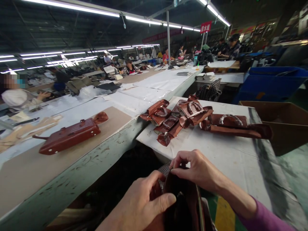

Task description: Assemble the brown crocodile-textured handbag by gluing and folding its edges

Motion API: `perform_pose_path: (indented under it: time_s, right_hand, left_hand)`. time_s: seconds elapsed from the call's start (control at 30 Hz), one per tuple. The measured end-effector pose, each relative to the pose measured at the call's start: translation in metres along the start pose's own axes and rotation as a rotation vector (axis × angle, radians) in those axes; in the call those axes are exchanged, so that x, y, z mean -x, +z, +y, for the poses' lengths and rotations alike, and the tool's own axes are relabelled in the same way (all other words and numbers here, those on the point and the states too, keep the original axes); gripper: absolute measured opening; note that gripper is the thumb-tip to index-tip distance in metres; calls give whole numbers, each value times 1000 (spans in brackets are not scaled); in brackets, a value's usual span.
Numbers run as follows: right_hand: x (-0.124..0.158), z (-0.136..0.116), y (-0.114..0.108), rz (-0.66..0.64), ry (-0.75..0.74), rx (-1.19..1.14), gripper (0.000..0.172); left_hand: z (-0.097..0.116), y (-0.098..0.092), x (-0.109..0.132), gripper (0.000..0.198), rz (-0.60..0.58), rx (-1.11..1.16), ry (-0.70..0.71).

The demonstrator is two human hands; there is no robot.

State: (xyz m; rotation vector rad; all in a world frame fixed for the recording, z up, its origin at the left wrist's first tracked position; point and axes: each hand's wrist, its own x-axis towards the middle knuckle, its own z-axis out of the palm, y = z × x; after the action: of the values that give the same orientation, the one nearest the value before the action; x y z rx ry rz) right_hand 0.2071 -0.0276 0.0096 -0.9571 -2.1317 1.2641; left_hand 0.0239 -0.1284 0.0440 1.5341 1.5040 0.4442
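Observation:
A dark brown leather bag (183,205) stands open at the bottom centre, its dark inside facing up. My left hand (146,202) grips its left side, the thumb lying over the edge and the fingers curled behind. At the bag's far end my right hand (194,168) pinches the rim between thumb and fingers. Checked fabric (165,170) shows between the hands. Beyond them, several brown bag pieces with wrapped handles (192,109) lie heaped on a white-topped table (231,154). Another brown bag (72,136) rests on its side on the long table at the left.
The long table's pale green edge (79,176) runs diagonally at my left. A cardboard box (284,122) and a blue bin (271,83) stand at the right. One person (19,94) sits at the far left; others work farther back.

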Motion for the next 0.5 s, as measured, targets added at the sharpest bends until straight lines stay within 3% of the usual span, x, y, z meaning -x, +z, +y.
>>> perform_pose_path:
  time_s: [0.1, 0.17, 0.23, 0.37, 0.43, 0.5]
  right_hand:
    - [0, 0, 4, 12, 8, -1, 6]
    - [-2, 3, 4, 52, 22, -25, 11]
    - [-3, 5, -2, 59, 37, -58, 18]
    - [13, 1, -15, 30, 42, 1, 16]
    - [28, -1, -10, 107, -53, 97, 24]
    - [43, 2, 4, 179, -345, 160, 31]
  left_hand:
    - [2, 4, -17, 16, 179, -279, 64]
    - [0, 9, -27, 15, 227, -370, 130]
    - [-3, 14, -35, 21, 238, -375, 180]
    - [-13, 16, -39, 26, 291, -303, 195]
    - [-17, 16, -39, 27, 320, -282, 185]
    - [-21, 17, -40, 30, 353, -295, 158]
